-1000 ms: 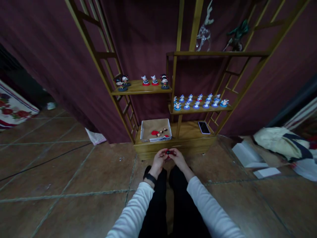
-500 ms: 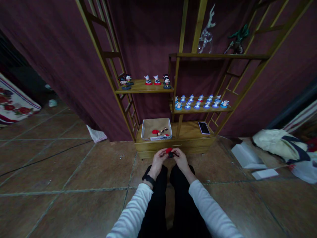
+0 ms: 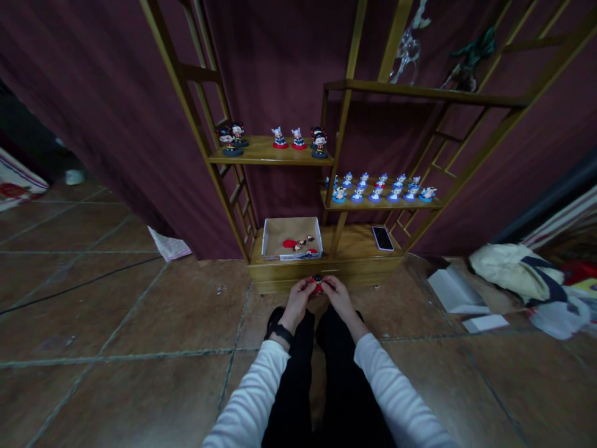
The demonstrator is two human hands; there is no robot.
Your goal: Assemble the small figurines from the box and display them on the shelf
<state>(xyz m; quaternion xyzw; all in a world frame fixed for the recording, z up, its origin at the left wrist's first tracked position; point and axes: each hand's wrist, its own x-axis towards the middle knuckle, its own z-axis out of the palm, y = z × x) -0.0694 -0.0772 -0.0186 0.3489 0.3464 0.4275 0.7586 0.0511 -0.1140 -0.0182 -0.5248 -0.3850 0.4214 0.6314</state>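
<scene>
Between my two hands is a small figurine (image 3: 318, 280) with a black top and a red base, held just in front of the low cabinet. My left hand (image 3: 298, 298), with a black band at the wrist, pinches it from the left. From the right, the fingers of my right hand (image 3: 338, 295) close on its other side. Beyond them an open shallow cardboard box (image 3: 275, 233) holds red discs and several small dark-haired figure parts (image 3: 298, 246). Fingertips partly cover the figurine.
The wooden shelf unit (image 3: 275, 160) carries dark-haired figurines (image 3: 319, 143) on its upper left board and blue-based figurines (image 3: 375, 194) at right. A phone (image 3: 382, 238) lies beside the box. White cartons (image 3: 457, 292) and a pale bag (image 3: 513, 270) sit on the floor at right.
The figurine has turned in my hands: the black part was below the red piece and is now on top. The camera view has shifted slightly.
</scene>
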